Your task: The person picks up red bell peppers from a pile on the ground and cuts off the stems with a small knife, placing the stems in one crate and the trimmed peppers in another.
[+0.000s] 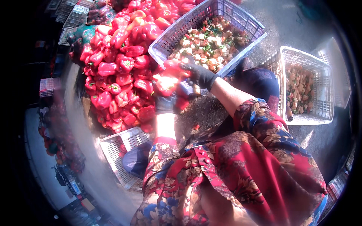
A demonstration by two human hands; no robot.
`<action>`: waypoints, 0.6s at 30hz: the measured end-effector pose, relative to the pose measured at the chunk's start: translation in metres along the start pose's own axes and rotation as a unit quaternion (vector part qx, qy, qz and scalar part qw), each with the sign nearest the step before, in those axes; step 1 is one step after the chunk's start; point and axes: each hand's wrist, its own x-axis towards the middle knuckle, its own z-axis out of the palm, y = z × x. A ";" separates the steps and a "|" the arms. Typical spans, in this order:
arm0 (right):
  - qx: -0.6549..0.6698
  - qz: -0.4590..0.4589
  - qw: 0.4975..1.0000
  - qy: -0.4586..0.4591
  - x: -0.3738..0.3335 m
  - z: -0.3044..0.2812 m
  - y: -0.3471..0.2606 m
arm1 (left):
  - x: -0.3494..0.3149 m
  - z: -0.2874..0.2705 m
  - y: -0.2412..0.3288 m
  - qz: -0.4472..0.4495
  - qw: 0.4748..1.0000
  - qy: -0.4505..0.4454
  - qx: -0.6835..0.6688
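A red bell pepper (pixel 166 83), washed out by bright sun, is in my left hand (pixel 166 104), which wears a dark glove and closes round it from below. My right hand (pixel 203 76), also dark-gloved, is at the pepper's right side with its fingers curled. A short tool with a pale wooden-looking handle (pixel 196 89) sticks out beneath that hand; its working end cannot be made out. Left of my hands rises a large heap of red bell peppers (pixel 124 64). Just beyond them, a purple-grey plastic crate (pixel 241 58) holds pale pepper cores with green stems (pixel 211 43).
On the right stands a white crate (pixel 306 122) with more cores (pixel 299 88) and a wooden-handled tool (pixel 289 113) at its near edge. Another white crate (pixel 117 150) sits by my left knee. A red scrap (pixel 196 127) lies on the ground. Filled net bags (pixel 81 37) border the heap.
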 end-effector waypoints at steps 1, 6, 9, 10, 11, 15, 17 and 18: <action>0.019 0.013 1.000 0.014 0.002 -0.003 0.001 | 0.002 -0.001 0.004 -0.039 0.999 -0.034 -0.014; 0.007 0.018 0.995 0.099 0.006 -0.002 0.008 | 0.006 -0.010 0.004 -0.031 0.995 -0.097 0.016; -0.158 -0.184 0.934 0.261 0.030 -0.011 0.027 | -0.016 0.006 -0.017 0.106 0.985 0.040 0.130; -0.259 -0.211 0.899 0.284 0.030 -0.021 0.030 | -0.023 0.011 -0.022 0.009 0.998 0.008 0.062; -0.309 -0.192 0.892 0.268 0.018 0.000 0.020 | -0.027 0.005 -0.021 -0.184 0.966 0.034 -0.177; -0.323 -0.118 0.933 0.101 -0.001 0.032 0.023 | -0.002 -0.013 0.011 -0.548 0.341 0.056 -0.762; -0.365 -0.141 0.918 0.061 0.005 0.025 0.040 | -0.003 -0.014 0.007 -0.511 0.360 0.012 -0.780; -0.297 -0.102 0.949 0.039 0.005 0.030 0.039 | -0.006 -0.008 0.001 -0.500 0.401 -0.004 -0.768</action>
